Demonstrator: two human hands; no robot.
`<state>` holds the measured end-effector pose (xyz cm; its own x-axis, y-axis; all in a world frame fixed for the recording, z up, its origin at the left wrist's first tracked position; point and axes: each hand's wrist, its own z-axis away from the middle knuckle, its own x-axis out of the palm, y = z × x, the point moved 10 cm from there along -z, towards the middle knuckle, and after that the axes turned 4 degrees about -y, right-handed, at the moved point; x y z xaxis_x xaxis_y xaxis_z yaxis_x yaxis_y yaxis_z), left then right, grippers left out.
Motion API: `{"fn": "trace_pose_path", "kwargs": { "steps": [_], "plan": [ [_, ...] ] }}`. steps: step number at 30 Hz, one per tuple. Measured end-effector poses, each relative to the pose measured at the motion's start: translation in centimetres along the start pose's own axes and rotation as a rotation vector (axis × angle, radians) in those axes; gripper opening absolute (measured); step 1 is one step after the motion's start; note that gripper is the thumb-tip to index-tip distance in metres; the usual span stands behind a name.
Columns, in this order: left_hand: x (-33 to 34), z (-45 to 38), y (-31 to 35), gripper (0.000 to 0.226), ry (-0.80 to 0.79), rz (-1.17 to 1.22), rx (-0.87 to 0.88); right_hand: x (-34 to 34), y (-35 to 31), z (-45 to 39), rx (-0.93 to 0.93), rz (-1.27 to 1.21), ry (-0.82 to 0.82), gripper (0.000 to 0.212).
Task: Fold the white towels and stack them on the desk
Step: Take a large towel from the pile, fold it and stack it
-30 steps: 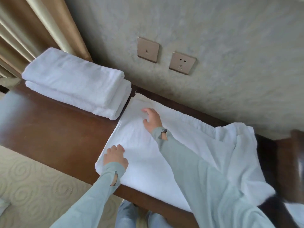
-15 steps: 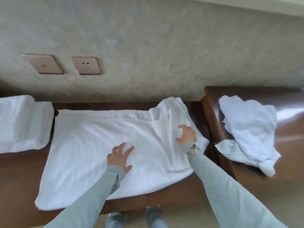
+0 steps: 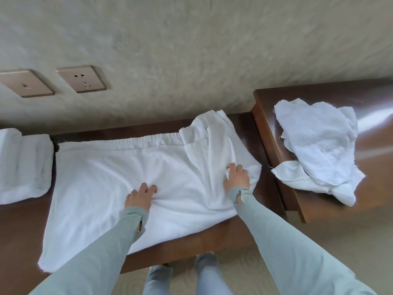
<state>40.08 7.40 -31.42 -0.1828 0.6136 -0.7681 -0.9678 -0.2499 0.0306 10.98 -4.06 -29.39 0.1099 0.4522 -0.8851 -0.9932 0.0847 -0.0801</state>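
Textured beige wall [image 3: 191,50] fills the upper frame; dark wooden desk [image 3: 19,220] runs beneath it.

Item: white towel [image 3: 102,179], spread across frame centre, bunched at its right end. Left hand [image 3: 139,198], centre: fingers curled, gathering a ridge of cloth. Right hand [image 3: 237,177], right of centre: fingers bent, gripping the rumpled end.

Item: folded stack [image 3: 23,165], left edge. Item: crumpled towel [image 3: 319,145], side table [image 3: 372,99], right.

Advice: draw the right end out taut and smooth the ridge flat before folding, edges matched.
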Motion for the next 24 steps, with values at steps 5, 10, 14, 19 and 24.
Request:
{"fn": "trace_pose_path", "kwargs": {
  "steps": [5, 10, 14, 19, 24],
  "plan": [
    [0.5, 1.1, -3.5, 0.049, -0.028, -0.072, -0.051, 1.0, -1.2, 1.7, 0.006, -0.115, -0.039, 0.044],
    [0.3, 2.2, -7.6, 0.039, -0.133, -0.134, -0.197, 3.3, -4.1, 4.9, -0.052, -0.195, -0.078, 0.045],
    [-1.9, 1.0, -5.4, 0.037, -0.102, -0.166, -0.179, 2.7, -3.0, 6.1, 0.02, -0.271, 0.039, 0.057],
    [-8.1, -2.3, 4.8, 0.043, 0.137, 0.22, 0.112, 1.9, 1.2, 7.4, 0.145, -0.279, 0.122, 0.06],
    [-9.8, -6.4, 12.1, 0.077, 0.079, 0.25, 0.247, 2.0, 3.1, 6.1, -0.015, -0.104, -0.042, 0.048]
  ]
}}
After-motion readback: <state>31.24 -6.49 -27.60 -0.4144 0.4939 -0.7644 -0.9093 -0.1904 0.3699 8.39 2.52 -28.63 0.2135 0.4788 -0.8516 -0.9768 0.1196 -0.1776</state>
